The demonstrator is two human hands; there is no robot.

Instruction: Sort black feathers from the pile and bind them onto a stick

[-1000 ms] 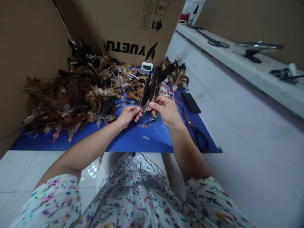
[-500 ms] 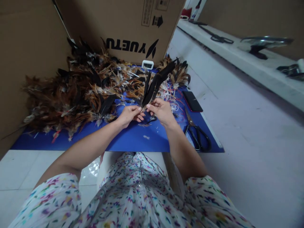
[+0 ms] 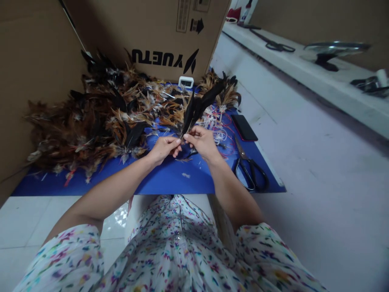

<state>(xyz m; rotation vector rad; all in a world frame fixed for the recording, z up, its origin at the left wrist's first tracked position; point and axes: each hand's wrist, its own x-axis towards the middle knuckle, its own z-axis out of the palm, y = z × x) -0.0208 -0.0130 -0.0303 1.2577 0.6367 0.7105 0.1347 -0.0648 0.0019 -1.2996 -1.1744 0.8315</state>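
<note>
Closed to a narrow thumb-and-finger pinch in the bare left hand [image 3: 164, 149], on the lower ends of a small sheaf of long, glossy black feathers [image 3: 197, 107]; pinched likewise, just to the right, in the bare right hand [image 3: 202, 142], with fingertips all but meeting. Held over a flat blue work surface [image 3: 178, 186], vanes fanned upward and away to the right. Not determinable: exact feather count, or contact of the curled-under fingers. Advised for a sound result: line up the quill ends, bear on bare shafts only, anchor with one hand while adjusting with the other, and avoid creasing the vanes. Noted to the right: a tangle of white and red strands [image 3: 219, 132], then a black smartphone with red edge [image 3: 244, 127], and black-handled metal scissors [image 3: 242, 155] with blades pointing away. Observed to the left and beyond: heaped brown-and-black feathers [image 3: 100, 117]. Found at the back: a small white-framed digital display [image 3: 186, 82], just before a brown cardboard box printed YUETU upside down [image 3: 152, 32].
</note>
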